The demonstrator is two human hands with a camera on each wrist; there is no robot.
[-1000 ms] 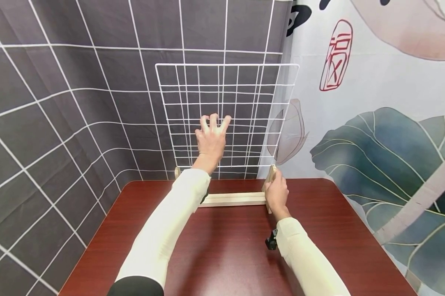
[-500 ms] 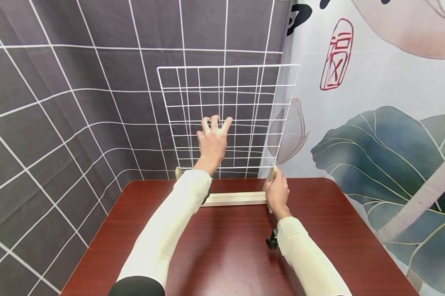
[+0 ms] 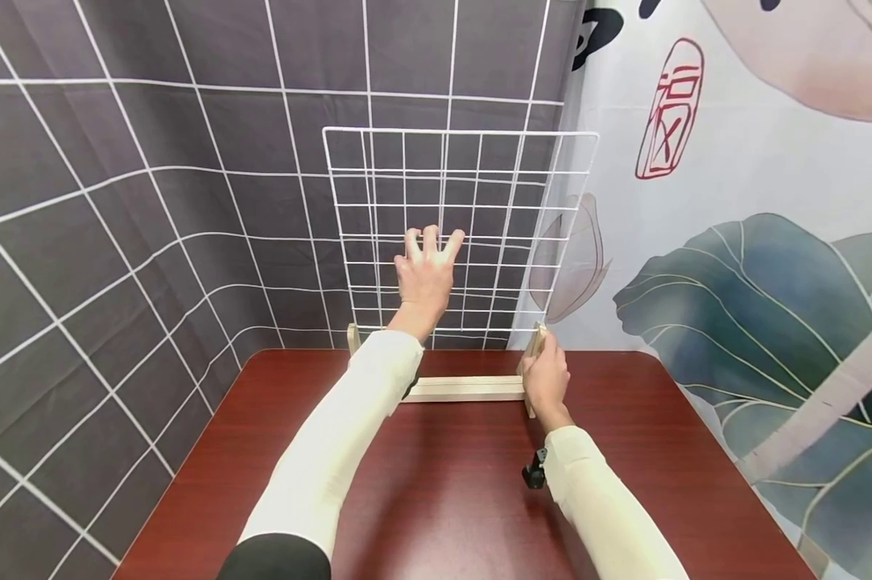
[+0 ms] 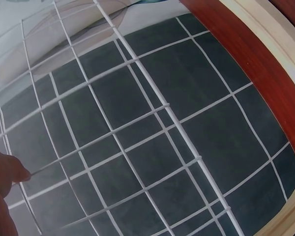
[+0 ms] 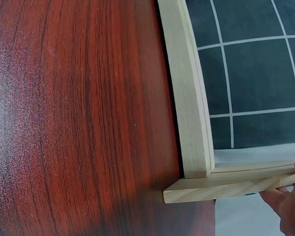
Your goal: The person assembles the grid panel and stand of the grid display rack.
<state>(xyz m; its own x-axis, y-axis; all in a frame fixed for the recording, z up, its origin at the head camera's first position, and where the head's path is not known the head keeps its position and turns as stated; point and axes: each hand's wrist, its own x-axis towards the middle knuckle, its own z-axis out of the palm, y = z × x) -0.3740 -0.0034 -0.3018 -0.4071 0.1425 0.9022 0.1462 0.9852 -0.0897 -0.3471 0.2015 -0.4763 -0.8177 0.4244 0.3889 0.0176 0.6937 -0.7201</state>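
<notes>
In the head view my left hand (image 3: pixel 427 278) holds a white wire grid panel (image 3: pixel 460 130) near its lower middle, with bent fingers spread over the wires. The left wrist view has my thumb (image 4: pixel 12 172) against a thin wire. The panel stands steeply, its bottom edge level with the tops of a pale wooden stand's two end pieces. My right hand (image 3: pixel 547 374) grips the right end piece (image 5: pixel 226 189). A long crossbar (image 3: pixel 472 388) joins it at a right angle. My left forearm partly hides the crossbar and the left end piece (image 3: pixel 353 337).
The stand is near the back edge of a reddish-brown table (image 3: pixel 464 499). Close behind hangs a dark grey curtain (image 3: pixel 233 209) with white lines, joined on the right by a white printed curtain (image 3: pixel 624 225).
The grid panel and my left hand have shifted slightly right, while the head view has also moved a little. My right hand keeps its grip on the end piece.
</notes>
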